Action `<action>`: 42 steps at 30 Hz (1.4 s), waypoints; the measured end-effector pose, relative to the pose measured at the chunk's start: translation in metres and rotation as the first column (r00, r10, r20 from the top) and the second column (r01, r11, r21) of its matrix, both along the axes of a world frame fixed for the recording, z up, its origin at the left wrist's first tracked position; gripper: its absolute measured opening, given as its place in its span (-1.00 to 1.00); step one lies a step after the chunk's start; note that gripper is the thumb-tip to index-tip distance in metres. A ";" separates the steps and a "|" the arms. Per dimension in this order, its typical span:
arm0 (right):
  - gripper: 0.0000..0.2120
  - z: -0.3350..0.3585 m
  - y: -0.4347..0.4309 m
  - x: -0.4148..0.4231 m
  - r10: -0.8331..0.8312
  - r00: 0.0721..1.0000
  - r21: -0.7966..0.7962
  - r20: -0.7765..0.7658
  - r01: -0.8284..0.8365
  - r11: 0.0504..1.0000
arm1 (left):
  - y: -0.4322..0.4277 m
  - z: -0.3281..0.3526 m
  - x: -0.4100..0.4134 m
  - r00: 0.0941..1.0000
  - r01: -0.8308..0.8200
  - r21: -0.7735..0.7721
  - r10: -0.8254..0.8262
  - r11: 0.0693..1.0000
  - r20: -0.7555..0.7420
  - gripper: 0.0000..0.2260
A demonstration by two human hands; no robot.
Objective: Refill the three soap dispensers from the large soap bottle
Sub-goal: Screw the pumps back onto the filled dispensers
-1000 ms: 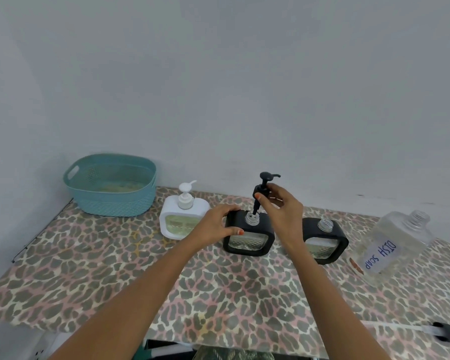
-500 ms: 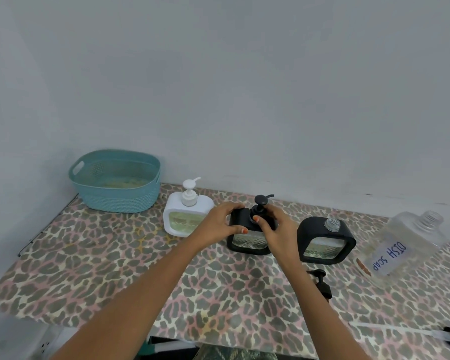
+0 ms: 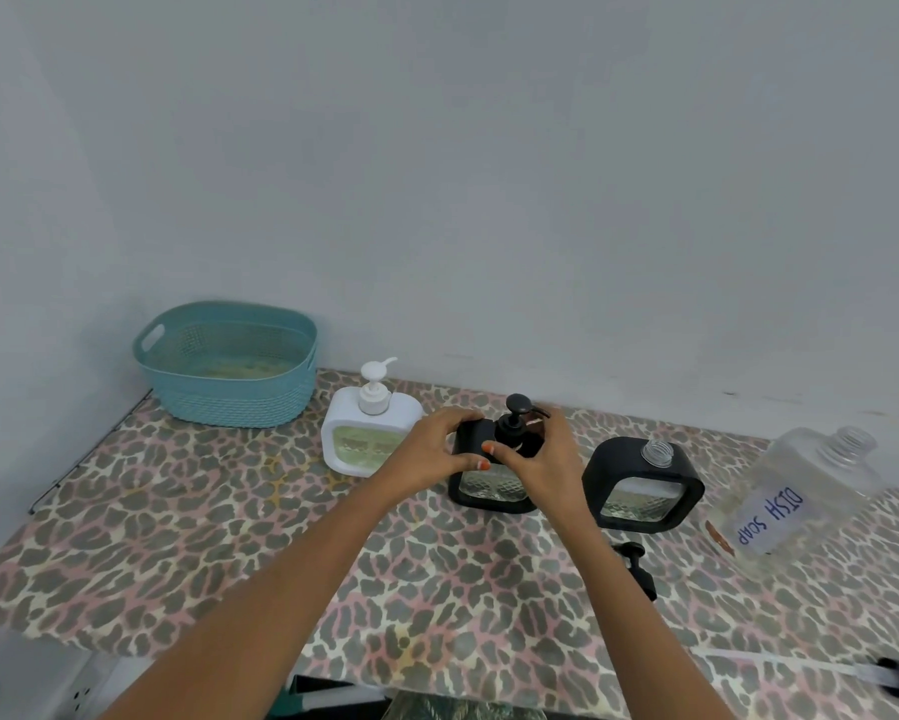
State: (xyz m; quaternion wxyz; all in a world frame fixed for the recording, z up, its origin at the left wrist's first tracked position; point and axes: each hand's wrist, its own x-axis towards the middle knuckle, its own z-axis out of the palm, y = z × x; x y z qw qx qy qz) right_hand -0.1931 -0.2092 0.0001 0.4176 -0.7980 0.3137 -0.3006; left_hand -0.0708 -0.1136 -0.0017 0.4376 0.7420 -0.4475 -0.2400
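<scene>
Three dispensers stand in a row on the leopard-print table (image 3: pixel 177 553). The white dispenser (image 3: pixel 356 441) on the left has its pump on. My left hand (image 3: pixel 432 449) grips the left side of the middle black dispenser (image 3: pixel 489 485). My right hand (image 3: pixel 546 459) pinches the collar of its black pump (image 3: pixel 515 415), which sits on the neck. The right black dispenser (image 3: pixel 642 485) has a bare open neck; its black pump (image 3: pixel 637 566) lies on the table in front. The large clear soap bottle (image 3: pixel 800 491), labelled DISH SOAP, stands uncapped at the right.
A teal basket (image 3: pixel 226 366) sits at the back left against the wall. A pump with a long clear tube (image 3: pixel 852 672) lies at the front right edge. A small brown cap (image 3: pixel 717 535) lies beside the large bottle.
My right hand lowered the black pump from above into the middle dispenser's neck and now grips its collar. My left hand stayed on the dispenser.
</scene>
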 end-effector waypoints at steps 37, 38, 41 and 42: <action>-0.55 0.008 -0.007 -0.002 0.105 0.992 0.015 -0.064 -0.105 0.994 | 0.000 -0.001 0.000 1.000 -0.003 -0.002 0.003 1.000 -0.013 -0.45; -0.58 0.011 -0.008 -0.005 0.158 0.985 0.059 -0.067 -0.154 0.986 | 0.000 -0.001 0.001 1.000 -0.003 -0.002 0.002 1.000 -0.011 -0.45; -0.69 0.012 -0.014 -0.010 0.209 0.973 0.079 -0.097 -0.202 0.976 | 0.000 -0.001 0.001 1.000 -0.003 -0.004 0.003 1.000 -0.013 -0.45; -0.71 0.011 -0.015 -0.010 0.192 0.977 0.065 -0.097 -0.187 0.980 | 0.000 -0.001 0.001 1.000 -0.003 -0.002 0.003 1.000 -0.015 -0.44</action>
